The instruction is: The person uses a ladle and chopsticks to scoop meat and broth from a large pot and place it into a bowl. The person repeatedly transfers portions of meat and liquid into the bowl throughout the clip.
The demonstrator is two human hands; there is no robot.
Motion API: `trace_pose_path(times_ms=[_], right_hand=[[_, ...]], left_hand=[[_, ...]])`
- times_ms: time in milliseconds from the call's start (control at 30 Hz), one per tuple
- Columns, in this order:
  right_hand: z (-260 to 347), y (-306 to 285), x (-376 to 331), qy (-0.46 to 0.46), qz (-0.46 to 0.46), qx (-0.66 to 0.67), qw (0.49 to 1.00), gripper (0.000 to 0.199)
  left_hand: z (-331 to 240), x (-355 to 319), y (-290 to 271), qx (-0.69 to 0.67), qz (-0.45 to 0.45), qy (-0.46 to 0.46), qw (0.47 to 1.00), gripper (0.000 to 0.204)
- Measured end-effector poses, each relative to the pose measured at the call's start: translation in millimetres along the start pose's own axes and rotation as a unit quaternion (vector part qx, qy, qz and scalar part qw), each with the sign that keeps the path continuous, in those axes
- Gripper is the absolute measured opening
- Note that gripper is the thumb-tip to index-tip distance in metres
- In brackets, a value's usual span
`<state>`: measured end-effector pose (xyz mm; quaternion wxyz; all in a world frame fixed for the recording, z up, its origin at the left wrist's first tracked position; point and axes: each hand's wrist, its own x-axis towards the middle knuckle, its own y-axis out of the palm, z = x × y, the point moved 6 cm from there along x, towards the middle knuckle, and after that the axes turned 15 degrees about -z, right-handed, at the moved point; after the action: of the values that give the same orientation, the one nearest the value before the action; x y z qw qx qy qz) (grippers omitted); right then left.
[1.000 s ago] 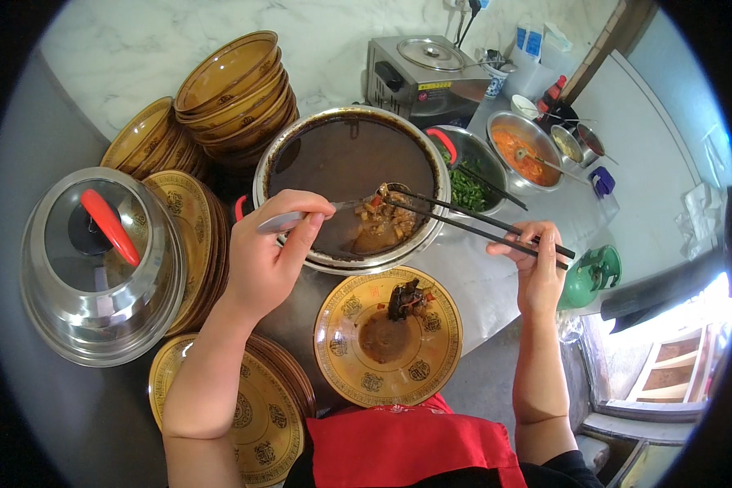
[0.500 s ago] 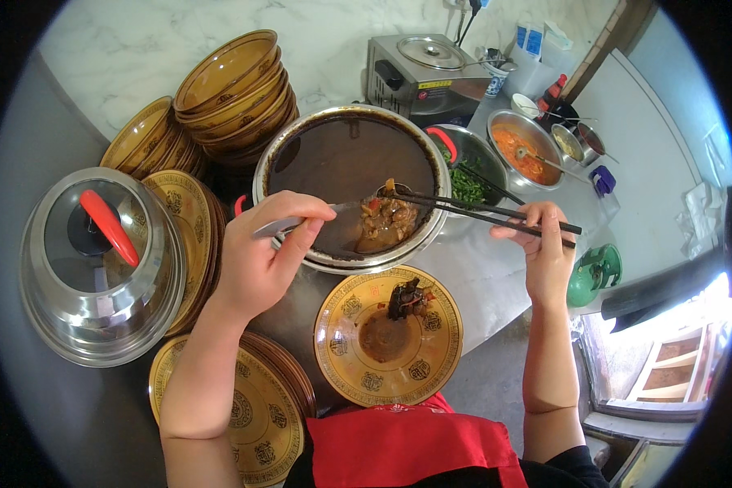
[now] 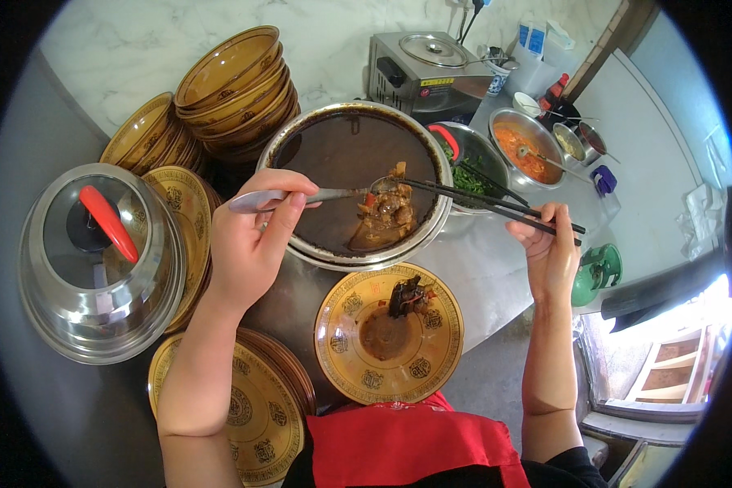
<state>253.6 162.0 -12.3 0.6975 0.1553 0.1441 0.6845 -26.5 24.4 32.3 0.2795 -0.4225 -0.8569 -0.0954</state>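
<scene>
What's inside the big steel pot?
The steel pot holds dark broth and, toward its near right, chunky food by the spoon in the left hand and chopsticks in the right hand. The opaque broth hides whatever lies beneath.

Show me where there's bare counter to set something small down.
Bare metal counter shows right of the near plate, between the pot, the greens bowl and the counter's edge. The left is crowded with the lid, stacked plates and stacked bowls.

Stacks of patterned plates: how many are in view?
2: one stack partly hidden by the steel-and-glass lid, another stack partly hidden by the left forearm. The single plate with food stands apart. More may hide behind the lid.
</scene>
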Motion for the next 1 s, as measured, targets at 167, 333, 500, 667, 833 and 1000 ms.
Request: trace_pose_path(times_ms=[167, 333, 500, 667, 833, 1000], right_hand=[[0, 5, -5, -0.032, 0.01, -0.023, 0.999, 0.025], [-3, 3, -5, -0.036, 0.009, -0.016, 0.999, 0.026], [-1, -3, -2, -0.045, -0.002, -0.003, 0.999, 0.026], [6, 5, -6, -0.07, 0.029, -0.045, 0.996, 0.028], [10, 16, -9, -0.101, 0.084, -0.094, 0.987, 0.031], [15, 23, -5, -0.11, 0.091, -0.115, 0.983, 0.028]], left_hand=[[0, 2, 0, -0.023, 0.003, -0.009, 1.0, 0.012], [1, 1, 1, -0.049, -0.003, -0.02, 0.999, 0.012], [2, 2, 0, -0.062, -0.001, -0.025, 0.998, 0.012], [3, 1, 1, -0.065, -0.002, -0.022, 0.998, 0.012], [0, 1, 1, -0.035, -0.004, -0.017, 0.999, 0.011], [-3, 0, 1, -0.013, -0.001, -0.023, 1.0, 0.01]])
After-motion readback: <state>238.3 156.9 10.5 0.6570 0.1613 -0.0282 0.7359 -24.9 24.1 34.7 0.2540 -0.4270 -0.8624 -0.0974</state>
